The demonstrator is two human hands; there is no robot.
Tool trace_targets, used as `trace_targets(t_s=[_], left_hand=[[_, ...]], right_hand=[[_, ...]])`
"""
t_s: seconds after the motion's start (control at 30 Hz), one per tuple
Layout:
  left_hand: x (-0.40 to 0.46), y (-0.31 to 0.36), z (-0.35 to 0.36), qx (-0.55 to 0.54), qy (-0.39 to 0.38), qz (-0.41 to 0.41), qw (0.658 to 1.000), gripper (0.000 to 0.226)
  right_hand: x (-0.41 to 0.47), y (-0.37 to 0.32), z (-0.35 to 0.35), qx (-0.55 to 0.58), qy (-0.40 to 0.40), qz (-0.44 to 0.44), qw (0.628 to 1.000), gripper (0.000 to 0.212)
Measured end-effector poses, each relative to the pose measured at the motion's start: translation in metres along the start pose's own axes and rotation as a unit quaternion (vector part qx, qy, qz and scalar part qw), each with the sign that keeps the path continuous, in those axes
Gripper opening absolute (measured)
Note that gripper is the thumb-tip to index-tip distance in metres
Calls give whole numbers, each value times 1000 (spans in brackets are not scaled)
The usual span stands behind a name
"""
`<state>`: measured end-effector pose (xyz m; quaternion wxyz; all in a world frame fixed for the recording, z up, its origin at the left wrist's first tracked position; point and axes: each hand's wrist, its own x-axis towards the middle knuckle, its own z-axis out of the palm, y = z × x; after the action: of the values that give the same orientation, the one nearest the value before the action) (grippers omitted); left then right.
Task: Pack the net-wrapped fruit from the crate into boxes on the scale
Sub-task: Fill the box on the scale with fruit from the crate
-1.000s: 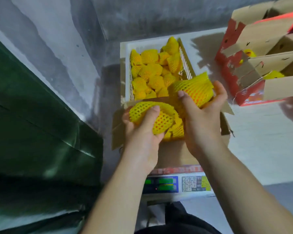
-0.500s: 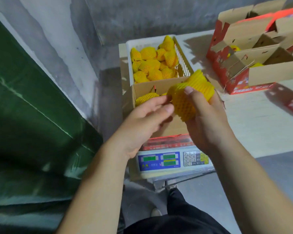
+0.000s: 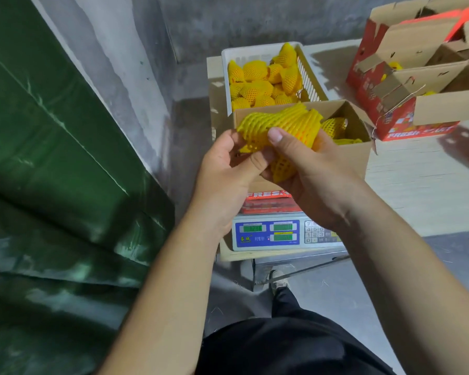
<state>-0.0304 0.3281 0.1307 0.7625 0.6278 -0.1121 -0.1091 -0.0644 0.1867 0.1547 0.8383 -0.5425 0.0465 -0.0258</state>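
**One netted fruit, two hands, over the box**

Both hands grip one fruit (image 3: 279, 128) sleeved in yellow foam mesh: left hand (image 3: 225, 169) pinching the net's loose end, right hand (image 3: 309, 169) curled around its body. It hovers above one open cardboard box (image 3: 358, 155) on the digital scale (image 3: 279, 235). One white plastic crate (image 3: 310, 77) behind holds roughly a dozen more.

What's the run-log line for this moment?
both hands: left hand, right hand grip net-wrapped fruit | over box | on scale
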Motion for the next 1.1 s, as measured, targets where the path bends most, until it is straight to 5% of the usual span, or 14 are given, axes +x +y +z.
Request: trace_targets(t_s=[0.13, 0.23, 0.33, 0.47, 0.53, 0.63, 0.7, 0.8, 1.1], left_hand=[[-9, 2, 1, -47, 25, 23, 998, 31], [-13, 1, 1, -64, 39, 21, 997, 46], [-15, 3, 1, -77, 37, -23, 996, 67], [-8, 8, -13, -28, 54, -64, 996, 54], [-4, 8, -21, 4, 92, -63, 994, 45], [0, 5, -26, 29, 106, -73, 991, 43], [2, 5, -23, 63, 98, -74, 990, 44], [8, 5, -20, 116, 84, -63, 988, 44], [17, -6, -19, 174, 76, -55, 980, 30]], right_hand=[[-4, 0, -3, 23, -11, 16, 1000, 43], [-5, 4, -9, 31, -34, 28, 999, 52], [-3, 9, -15, 37, -51, 35, 997, 40], [13, -1, -28, -87, 55, -70, 992, 46], [29, -12, -39, -259, 133, -181, 939, 58], [60, -19, -46, -447, 150, -251, 845, 70], [81, -19, -51, -583, 88, -192, 785, 82], [96, -17, -55, -730, -44, 12, 682, 107], [72, -8, -37, -701, -106, -69, 702, 72]])
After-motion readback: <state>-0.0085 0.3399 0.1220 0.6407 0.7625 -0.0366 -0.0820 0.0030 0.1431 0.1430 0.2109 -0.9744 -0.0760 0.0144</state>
